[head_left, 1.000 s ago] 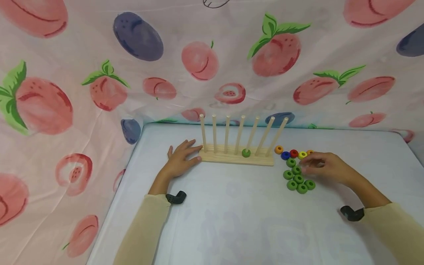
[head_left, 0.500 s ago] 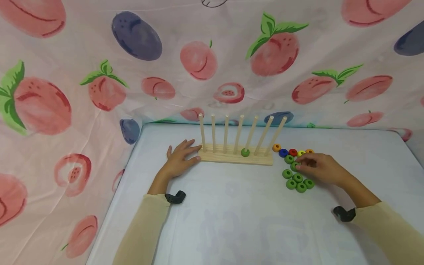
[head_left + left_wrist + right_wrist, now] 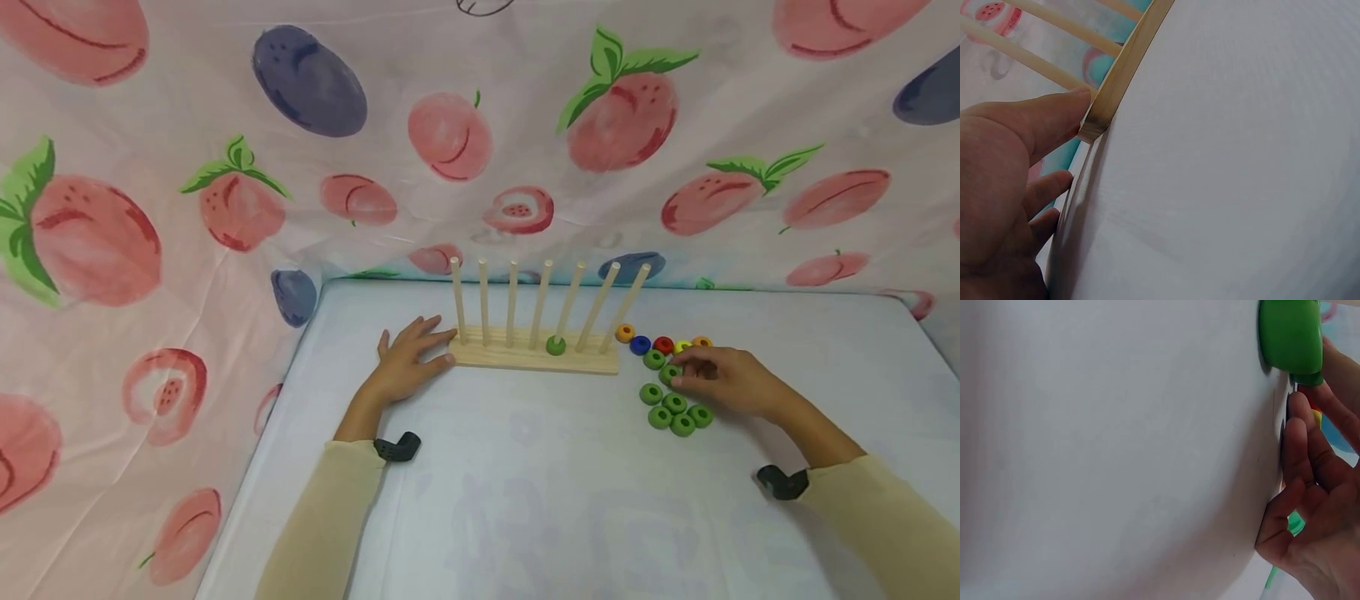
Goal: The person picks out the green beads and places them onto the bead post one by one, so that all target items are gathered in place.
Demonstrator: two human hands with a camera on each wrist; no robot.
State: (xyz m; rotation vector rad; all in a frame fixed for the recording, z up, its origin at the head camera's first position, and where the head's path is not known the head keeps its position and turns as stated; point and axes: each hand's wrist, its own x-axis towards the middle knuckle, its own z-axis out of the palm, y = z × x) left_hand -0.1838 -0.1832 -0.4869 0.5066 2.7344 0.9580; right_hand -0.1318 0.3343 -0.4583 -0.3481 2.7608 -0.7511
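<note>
My left hand [image 3: 407,365] rests at the left end of a pale wooden peg rack [image 3: 517,360], thumb and forefinger touching the end of its base. In the left wrist view the thumb [image 3: 1063,112] lies against the base corner, its fingers fairly straight. Several upright pegs stand along the rack, and one green bead [image 3: 556,346] sits low on one of them. To the right, my right hand [image 3: 726,377] pinches a green bead [image 3: 670,374] between thumb and forefinger, low over the table. Close up, the right wrist view shows a green bead [image 3: 1291,334] beside the fingertips.
Several loose green beads [image 3: 675,403] lie in front of the right hand. Behind them sit an orange bead [image 3: 626,333], a blue bead [image 3: 641,345], a red bead [image 3: 663,344] and a yellow one, partly hidden. A fruit-patterned cloth [image 3: 450,67] hangs behind the white table [image 3: 525,467].
My right hand has moved slightly left and closed its fingertips on the green bead, which has shifted a little away from the others. My left hand has stayed at the rack.
</note>
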